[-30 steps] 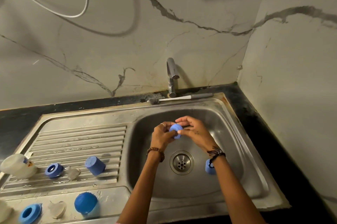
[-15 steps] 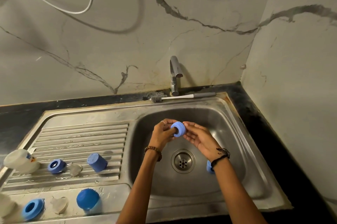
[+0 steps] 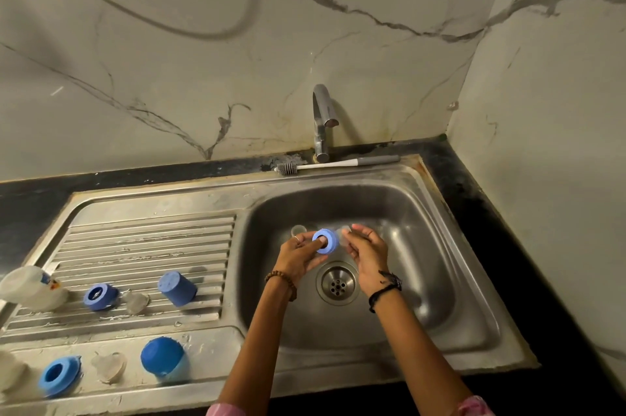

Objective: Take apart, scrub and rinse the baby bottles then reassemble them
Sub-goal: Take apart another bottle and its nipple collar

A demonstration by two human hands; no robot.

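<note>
left hand (image 3: 299, 254): over the sink basin, holds the blue bottle ring (image 3: 326, 241); a fingertip sits in the ring's hole, the rest of the grip is partly hidden behind the ring
right hand (image 3: 367, 248): just right of the ring, fingers curled round a clear nipple (image 3: 345, 235); nipple blurred and see-through, edges hard to make out
blue bottle ring: mid-air above the drain (image 3: 337, 283), between both hands, opening tilted toward the camera
clear blur: a pale round smear (image 3: 298, 230) just far-left of the left hand, can't tell what it is
sink (image 3: 467, 287): steel, basin on the right, ribbed drainboard (image 3: 145, 246) on the left
drainboard, far row: clear bottle (image 3: 30, 287) lying on its side at the left edge, then blue ring (image 3: 100, 296), clear nipple (image 3: 135, 302), blue cap (image 3: 177, 288) tipped over
drainboard, near row: blue ring (image 3: 59, 376), clear nipple (image 3: 108, 366), round blue cap (image 3: 162, 359); a second clear bottle (image 3: 12, 373) cut off at the left, shape unclear
bottle brush (image 3: 335, 165): lies on the sink's far rim, bristles left, grey handle right
tap (image 3: 321, 121): behind the basin, no water visible
wrists: bead bracelet (image 3: 283, 280) on the left, dark bands (image 3: 386, 290) on the right
sleeves: pink, cut off at the bottom edge
</note>
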